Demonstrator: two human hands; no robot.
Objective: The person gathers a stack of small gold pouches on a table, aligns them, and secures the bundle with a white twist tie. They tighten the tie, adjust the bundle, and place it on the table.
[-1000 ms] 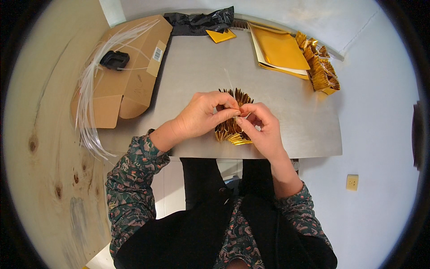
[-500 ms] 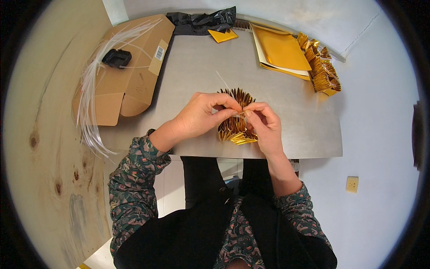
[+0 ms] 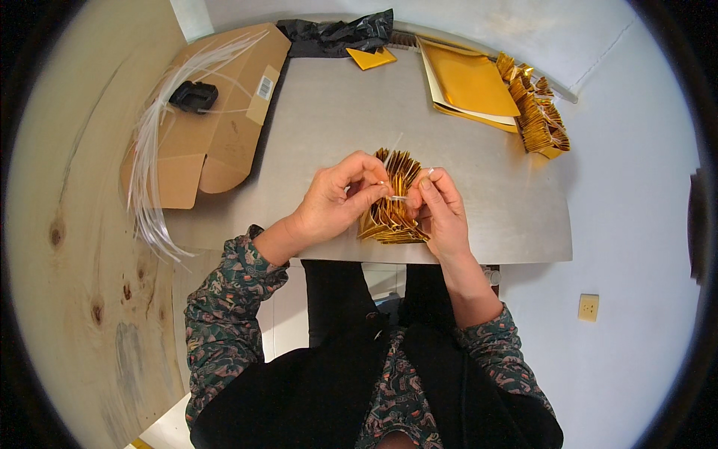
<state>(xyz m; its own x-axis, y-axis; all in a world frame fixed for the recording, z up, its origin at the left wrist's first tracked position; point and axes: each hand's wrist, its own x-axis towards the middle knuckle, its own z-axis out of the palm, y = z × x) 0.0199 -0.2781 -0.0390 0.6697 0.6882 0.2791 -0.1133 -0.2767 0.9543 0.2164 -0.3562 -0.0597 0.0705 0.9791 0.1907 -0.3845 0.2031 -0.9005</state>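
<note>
A bundle of pleated gold foil paper (image 3: pixel 395 221) lies near the front edge of the grey table, between my hands. A thin whitish plastic strip (image 3: pixel 399 197) runs across the middle of its folds. My left hand (image 3: pixel 345 190) pinches one end of the strip, thumb against forefinger, at the bundle's left side. On the right, my right hand (image 3: pixel 441 203) pinches the other end, its pale tip showing above the thumb. Another pale strand sticks up past the bundle's far end.
A cardboard box (image 3: pixel 224 142) at the left carries a bunch of clear plastic strips (image 3: pixel 149 150) and a black clip-like object (image 3: pixel 194 97). Gold sheets (image 3: pixel 471 82) and finished-looking pleated gold bundles (image 3: pixel 542 123) lie far right. A black plastic bag (image 3: pixel 336 36) and folded gold piece (image 3: pixel 372 58) sit at the back.
My hands have drawn slightly apart, pulling the strip's ends to either side. The gold folds look squeezed narrower at the middle, and the far strand has shifted right.
</note>
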